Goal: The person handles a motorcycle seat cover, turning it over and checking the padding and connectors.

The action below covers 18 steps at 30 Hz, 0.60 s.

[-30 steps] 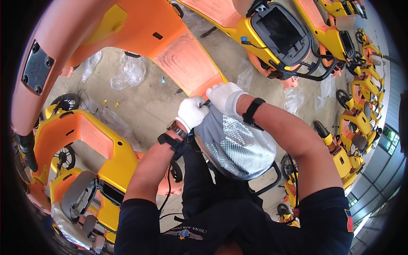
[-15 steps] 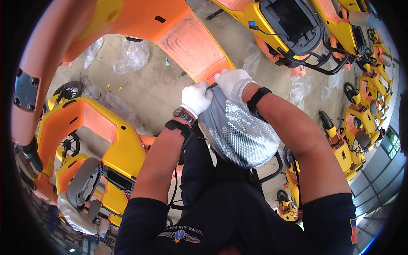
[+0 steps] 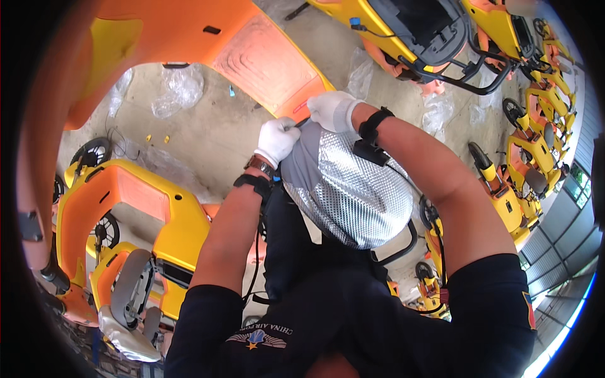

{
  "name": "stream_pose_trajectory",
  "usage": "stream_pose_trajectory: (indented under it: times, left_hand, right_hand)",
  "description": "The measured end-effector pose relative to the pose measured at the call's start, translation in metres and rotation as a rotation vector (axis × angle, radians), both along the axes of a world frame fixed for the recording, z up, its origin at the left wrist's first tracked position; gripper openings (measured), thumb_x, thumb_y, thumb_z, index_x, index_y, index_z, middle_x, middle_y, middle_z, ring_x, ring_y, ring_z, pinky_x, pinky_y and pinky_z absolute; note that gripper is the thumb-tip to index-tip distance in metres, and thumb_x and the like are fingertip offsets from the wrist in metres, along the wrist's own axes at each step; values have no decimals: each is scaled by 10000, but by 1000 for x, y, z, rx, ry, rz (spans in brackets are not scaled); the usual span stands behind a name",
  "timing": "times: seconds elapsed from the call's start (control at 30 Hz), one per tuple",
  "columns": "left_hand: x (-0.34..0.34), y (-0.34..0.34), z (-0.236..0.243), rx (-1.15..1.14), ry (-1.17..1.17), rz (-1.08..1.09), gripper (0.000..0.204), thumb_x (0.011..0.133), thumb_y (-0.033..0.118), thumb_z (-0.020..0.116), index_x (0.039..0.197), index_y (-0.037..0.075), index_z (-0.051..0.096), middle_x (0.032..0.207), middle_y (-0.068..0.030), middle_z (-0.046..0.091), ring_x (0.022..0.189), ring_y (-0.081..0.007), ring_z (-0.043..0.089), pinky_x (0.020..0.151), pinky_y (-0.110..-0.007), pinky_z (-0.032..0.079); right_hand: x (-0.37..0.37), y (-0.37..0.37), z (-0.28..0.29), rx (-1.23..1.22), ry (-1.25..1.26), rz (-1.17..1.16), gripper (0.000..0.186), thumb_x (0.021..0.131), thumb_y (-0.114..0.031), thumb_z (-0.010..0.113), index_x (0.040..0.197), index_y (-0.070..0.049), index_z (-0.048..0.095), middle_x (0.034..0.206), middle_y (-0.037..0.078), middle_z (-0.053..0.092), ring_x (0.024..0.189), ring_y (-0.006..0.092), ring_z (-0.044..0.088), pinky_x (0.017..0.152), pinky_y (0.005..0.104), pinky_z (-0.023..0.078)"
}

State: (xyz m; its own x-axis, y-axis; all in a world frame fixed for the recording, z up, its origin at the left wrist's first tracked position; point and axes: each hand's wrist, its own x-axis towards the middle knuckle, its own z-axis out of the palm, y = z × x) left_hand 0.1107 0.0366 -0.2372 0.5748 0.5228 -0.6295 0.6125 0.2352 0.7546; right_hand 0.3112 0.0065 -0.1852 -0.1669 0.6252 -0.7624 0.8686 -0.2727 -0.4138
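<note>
Silver-and-grey seat cover, one: near middle, apparently drawn over a saddle; far hem not yet released. Left hand and right hand, white-gloved: close together, both pinched on that hem, just near of the orange footboard.

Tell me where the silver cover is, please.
In the head view, the silver cover is right of centre, above the dark shirt, its grey end at the left hand and right hand.

Soft, bright light falls in here, glaring white at four o'clock and glinting off the silvery cover, while the orange tube at nine blurs where edges bend into black.
</note>
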Motion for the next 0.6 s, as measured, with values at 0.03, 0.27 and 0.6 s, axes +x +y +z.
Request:
stream_pose_trajectory:
  times: [0.03, 0.27, 0.6]
  left_hand:
    - [-1, 1, -6, 64, -25, -20, 202, 744, 151, 667, 875, 3, 713, 735, -182, 685, 692, -234, 692, 678, -317, 532]
    - [-5, -1, -10, 93, -81, 71, 180, 771, 104, 674, 881, -34, 706, 743, -97, 688, 682, -137, 632, 668, -273, 504]
    - [11, 20, 22, 339, -333, -284, 266, 793, 23, 564, 1020, 15, 700, 971, -192, 698, 910, -323, 685, 840, -362, 532]
  right_hand:
    - [10, -3, 3, 40, 56, -92, 256, 853, -220, 536, 952, -35, 683, 949, 190, 689, 920, 367, 660, 827, 410, 517]
    - [60, -104, 49, 77, 90, -460, 327, 865, -280, 550, 1038, -28, 669, 994, 213, 673, 972, 364, 640, 876, 398, 482]
    - [48, -102, 45, 61, 5, -585, 382, 841, -316, 589, 986, 36, 621, 955, 257, 648, 955, 417, 612, 834, 420, 477]
